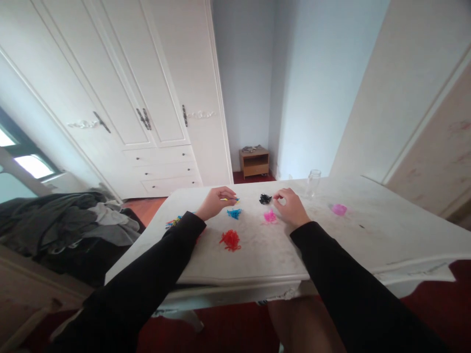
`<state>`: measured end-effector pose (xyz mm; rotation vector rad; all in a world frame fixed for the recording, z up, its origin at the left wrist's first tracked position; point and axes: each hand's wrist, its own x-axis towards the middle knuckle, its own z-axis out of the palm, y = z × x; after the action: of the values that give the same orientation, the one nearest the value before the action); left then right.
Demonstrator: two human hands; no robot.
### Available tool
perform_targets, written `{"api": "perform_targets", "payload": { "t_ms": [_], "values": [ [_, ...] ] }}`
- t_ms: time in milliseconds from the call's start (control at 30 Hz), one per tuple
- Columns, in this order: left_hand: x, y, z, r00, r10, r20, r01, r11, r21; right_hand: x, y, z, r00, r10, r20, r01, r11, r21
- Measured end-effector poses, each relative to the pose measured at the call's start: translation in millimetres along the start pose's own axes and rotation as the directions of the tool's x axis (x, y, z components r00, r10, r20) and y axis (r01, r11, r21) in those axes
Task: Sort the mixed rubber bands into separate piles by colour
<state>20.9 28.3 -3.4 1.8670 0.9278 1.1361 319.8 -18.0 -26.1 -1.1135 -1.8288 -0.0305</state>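
Note:
My left hand [218,202] is over the table's far side, its fingers pinched together beside small yellow and blue pieces. Whether any piece is between the fingertips is too small to tell. My right hand [290,206] is curled in a pinch at the right edge of a black pile [264,199]; what it grips, if anything, is not clear. Nearer to me lie a blue pile [234,214], a pink pile [270,216] and a red pile [230,240], all of thin loops or strips like small rubber bands. A mixed-colour pile [172,222] is partly hidden by my left sleeve.
A clear glass jar [313,184] stands upright beyond my right hand. A pink translucent item [339,210] lies on the white table [382,220] at right. Dark clothes [73,230] are heaped at left; a white wardrobe [165,98] and small wooden cabinet [254,162] stand behind.

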Motion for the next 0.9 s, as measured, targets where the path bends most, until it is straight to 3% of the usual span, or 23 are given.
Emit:
{"api": "perform_targets", "payload": {
  "t_ms": [233,467,600,733,833,900],
  "values": [
    [-8,11,8,0.999,-0.035,-0.027,0.029,0.982,-0.184,28,-61,31,0.971,-0.199,0.129,0.194,0.98,0.052],
    [-10,6,5,0.989,-0.137,-0.048,0.109,0.922,-0.372,55,-77,58,0.967,-0.124,0.223,0.041,0.938,0.344],
    [-9,6,3,0.989,-0.139,-0.042,0.116,0.929,-0.351,64,-58,49,0.958,-0.08,0.274,-0.048,0.901,0.431],
    [-8,6,0,0.989,-0.144,-0.04,0.128,0.956,-0.263,65,-9,30,0.983,0.136,0.122,-0.174,0.898,0.403],
    [-8,3,0,0.991,-0.135,-0.015,0.129,0.973,-0.19,58,27,20,0.958,0.283,0.053,-0.283,0.89,0.358],
    [-9,1,1,0.994,-0.11,-0.012,0.107,0.982,-0.157,53,39,19,0.947,0.318,0.048,-0.315,0.889,0.333]
  ]
}}
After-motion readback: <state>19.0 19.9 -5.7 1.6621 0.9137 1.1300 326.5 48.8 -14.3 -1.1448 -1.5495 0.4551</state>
